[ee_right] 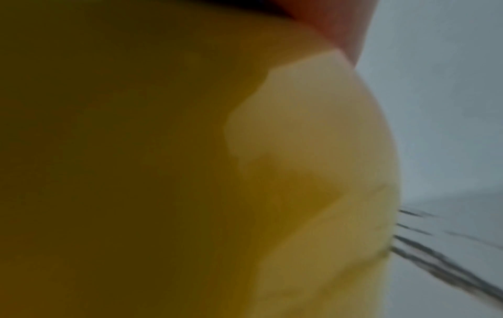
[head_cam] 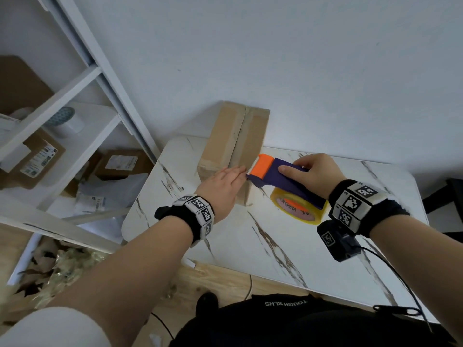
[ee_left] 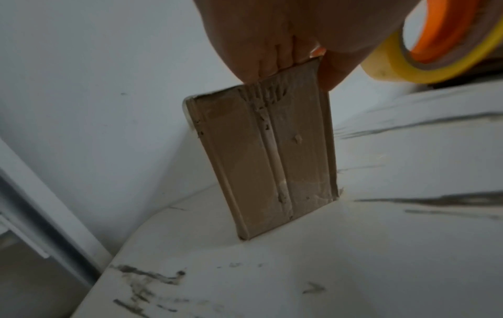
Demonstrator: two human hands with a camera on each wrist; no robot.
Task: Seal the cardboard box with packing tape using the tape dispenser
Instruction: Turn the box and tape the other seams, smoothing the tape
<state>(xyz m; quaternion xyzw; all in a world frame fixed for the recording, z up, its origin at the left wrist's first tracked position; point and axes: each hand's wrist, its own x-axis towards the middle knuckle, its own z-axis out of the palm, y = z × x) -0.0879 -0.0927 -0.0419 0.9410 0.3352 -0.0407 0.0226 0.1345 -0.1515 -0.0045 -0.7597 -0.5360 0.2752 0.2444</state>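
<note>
The left hand lies flat-fingered on the brown cardboard box. The right hand grips the purple-and-orange tape dispenser, its toothed edge just beside the left fingertips.

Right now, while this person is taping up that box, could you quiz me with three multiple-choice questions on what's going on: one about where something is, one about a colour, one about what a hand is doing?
1. Where does the cardboard box stand?
A. on the marble-patterned table
B. on the shelf
C. on the floor

2. What colour is the front end of the tape dispenser, by its toothed blade?
A. green
B. orange
C. white

3. What is the left hand doing?
A. gripping the dispenser
B. hanging loose in the air
C. lying flat on the box with straight fingers

Answers:
1 A, the box sits at the table's far left corner.
2 B, the blade end is bright orange, the handle dark purple.
3 C, the head view shows its fingers straight on the box top, while the right hand holds the dispenser.
</note>
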